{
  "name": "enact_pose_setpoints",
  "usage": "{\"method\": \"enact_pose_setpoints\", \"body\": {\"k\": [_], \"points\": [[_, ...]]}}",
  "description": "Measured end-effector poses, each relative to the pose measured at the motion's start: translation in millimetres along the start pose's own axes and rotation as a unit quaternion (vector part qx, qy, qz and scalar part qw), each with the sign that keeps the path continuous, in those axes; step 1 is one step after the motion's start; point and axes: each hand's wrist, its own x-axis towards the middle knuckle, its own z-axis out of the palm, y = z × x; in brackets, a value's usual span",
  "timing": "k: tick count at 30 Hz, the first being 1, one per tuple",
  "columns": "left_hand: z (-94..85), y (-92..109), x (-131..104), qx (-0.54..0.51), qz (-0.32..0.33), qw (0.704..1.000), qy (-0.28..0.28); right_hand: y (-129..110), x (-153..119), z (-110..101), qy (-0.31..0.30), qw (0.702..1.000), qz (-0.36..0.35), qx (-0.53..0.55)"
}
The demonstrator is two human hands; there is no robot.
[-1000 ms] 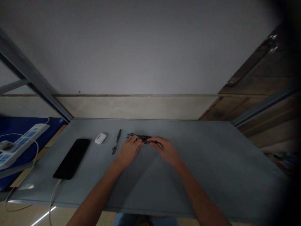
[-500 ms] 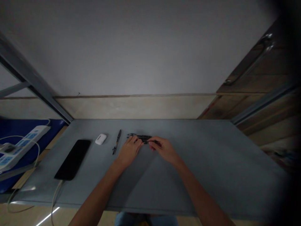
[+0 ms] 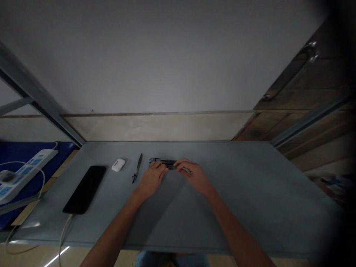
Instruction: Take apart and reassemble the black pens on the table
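Several dark pens [image 3: 168, 162] lie side by side on the grey table, pointing left to right. My left hand [image 3: 152, 178] is closed at their left part, its fingertips pressed on the near side of the bundle. At the right ends, my right hand [image 3: 193, 173] pinches the pens between thumb and fingers. The hands partly hide the bundle, so its exact make-up cannot be told. One separate pen [image 3: 137, 168] lies slanted on the table to the left of my left hand, touched by neither hand.
A white earbud case [image 3: 118, 164] and a black phone [image 3: 85, 190] with a cable lie on the left of the table [image 3: 250, 200]. Beyond the left edge is a white power strip [image 3: 25, 174] on a blue surface. Metal posts rise at both back corners, before a wall.
My right hand's fingers have shifted slightly over the right ends of the pens, the thumb and fingers now bowed more apart. My left hand stays at the bundle. The view has drifted slightly.
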Motion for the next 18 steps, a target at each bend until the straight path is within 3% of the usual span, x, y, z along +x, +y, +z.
{"method": "enact_pose_setpoints", "body": {"k": [7,12,18], "points": [[0.3,3,-1,0.031,-0.001,0.999,0.01,-1,-2,8,-0.036,0.999,0.039,-0.001],[-2.4,7,-1,0.075,0.004,0.997,0.02,2,-3,12,0.013,0.995,0.098,0.005],[-6.7,7,-1,0.066,-0.007,0.996,0.059,10,-1,-6,0.035,0.993,0.112,-0.008]]}}
